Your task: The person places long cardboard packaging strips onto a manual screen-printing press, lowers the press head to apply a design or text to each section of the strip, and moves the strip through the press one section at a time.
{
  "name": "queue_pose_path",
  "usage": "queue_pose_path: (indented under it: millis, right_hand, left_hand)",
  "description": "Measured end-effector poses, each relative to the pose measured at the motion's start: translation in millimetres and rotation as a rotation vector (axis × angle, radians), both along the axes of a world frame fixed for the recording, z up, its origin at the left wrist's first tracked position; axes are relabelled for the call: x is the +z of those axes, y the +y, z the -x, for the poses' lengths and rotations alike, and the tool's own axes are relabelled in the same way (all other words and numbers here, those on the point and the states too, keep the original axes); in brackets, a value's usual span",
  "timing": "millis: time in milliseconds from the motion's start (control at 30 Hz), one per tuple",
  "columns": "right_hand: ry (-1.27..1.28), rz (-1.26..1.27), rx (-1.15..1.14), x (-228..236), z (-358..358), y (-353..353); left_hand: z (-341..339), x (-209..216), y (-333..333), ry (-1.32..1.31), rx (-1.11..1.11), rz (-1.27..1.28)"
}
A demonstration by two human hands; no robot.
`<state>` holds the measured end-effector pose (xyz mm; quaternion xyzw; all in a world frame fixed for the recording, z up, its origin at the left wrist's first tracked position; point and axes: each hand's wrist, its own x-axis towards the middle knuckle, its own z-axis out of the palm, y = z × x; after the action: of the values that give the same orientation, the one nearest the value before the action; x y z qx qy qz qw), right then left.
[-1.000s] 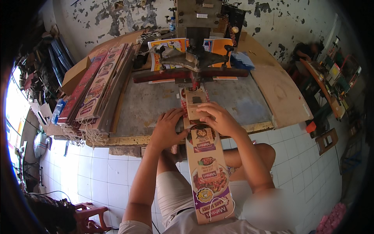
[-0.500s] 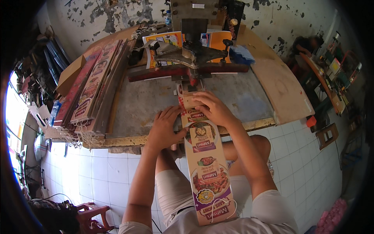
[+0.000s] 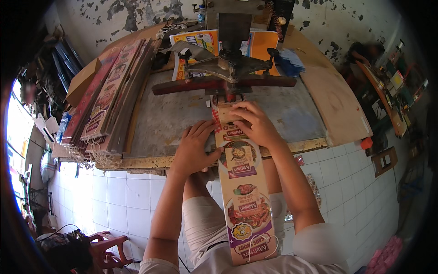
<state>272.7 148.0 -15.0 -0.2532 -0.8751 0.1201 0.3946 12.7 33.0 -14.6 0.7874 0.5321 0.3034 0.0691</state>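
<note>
A long printed cardboard display strip (image 3: 246, 185), tan with food pictures and a white cord at its near end, runs from my lap onto the grey worktable (image 3: 169, 114). Its far end lies under the metal press head (image 3: 230, 68). My left hand (image 3: 195, 148) rests along the strip's left edge, fingers stretched out and thumb apart, touching it. On the far part of the strip sits a small tan block (image 3: 228, 114), wood-like. The curled fingers of my right hand (image 3: 259, 125) hold the block at its right side; some fingertips are hidden.
A dark red bar (image 3: 191, 86) spans beneath the press arms. Stacked printed strips (image 3: 102, 100) with cords lie at left, beside a brown box (image 3: 83, 82). Colourful sheets (image 3: 262, 45) lie behind the press. Another person (image 3: 365, 52) is at far right; a red stool (image 3: 109, 246) stands lower left.
The view has shifted slightly, so the table and press sit a little higher. My right knee has moved left, partly behind the strip. Both hands keep nearly the same place on the strip and block.
</note>
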Motion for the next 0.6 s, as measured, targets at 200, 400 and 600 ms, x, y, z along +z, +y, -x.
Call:
queue_pose_path:
  millis: [200,400,600]
  right_hand:
    - [0.005,-0.007,-0.004,2.0,3.8,-2.1]
    - [-0.001,-0.006,-0.025,2.1,2.1,-2.5]
    - [0.141,0.032,-0.145,3.3,-0.7,-3.8]
  left_hand:
    - [2.3,-3.5,-0.8,-0.004,-0.003,-0.017]
    - [2.1,-4.0,0.8,0.000,-0.006,-0.033]
    - [4.1,-4.1,3.0,0.019,-0.008,-0.023]
